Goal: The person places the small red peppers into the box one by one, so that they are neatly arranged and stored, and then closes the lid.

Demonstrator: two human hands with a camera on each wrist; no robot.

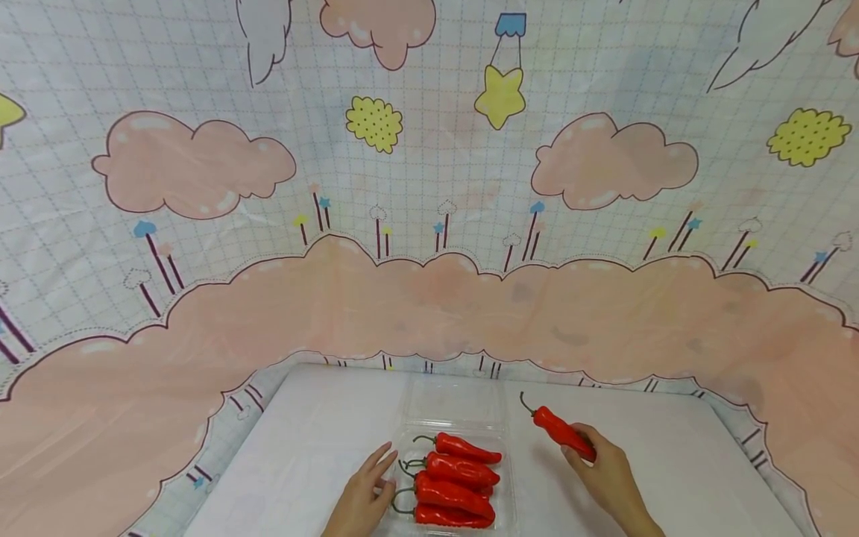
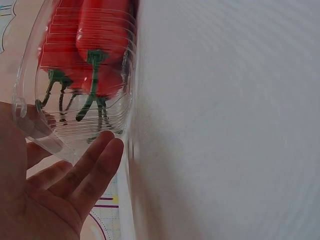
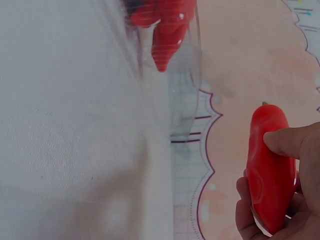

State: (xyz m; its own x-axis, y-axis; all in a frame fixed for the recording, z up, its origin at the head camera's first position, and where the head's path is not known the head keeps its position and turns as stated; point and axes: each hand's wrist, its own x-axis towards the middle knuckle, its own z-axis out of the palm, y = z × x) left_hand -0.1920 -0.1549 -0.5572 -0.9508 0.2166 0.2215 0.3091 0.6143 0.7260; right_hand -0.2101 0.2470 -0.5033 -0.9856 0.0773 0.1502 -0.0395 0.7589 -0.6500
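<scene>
Several red chili peppers [image 1: 459, 470] with green stems lie stacked in a clear plastic clamshell box [image 1: 508, 485], stems toward the left. My left hand [image 1: 365, 492] is at the box's left side, fingers extended; in the left wrist view its fingertips [image 2: 116, 146] touch or nearly touch the ribbed clear wall. To the right of the box, my right hand [image 1: 607, 473] holds one red chili pepper [image 1: 558, 428] above the table, its stem pointing up and left. The right wrist view shows the thumb [image 3: 285, 141] across this pepper and fingers curled beneath it.
The box's clear lid [image 1: 455, 403] lies folded back behind it. A white table [image 1: 322, 406] carries everything. Beyond its far edge hangs a patterned cloth backdrop [image 1: 436, 306] with clouds and stars.
</scene>
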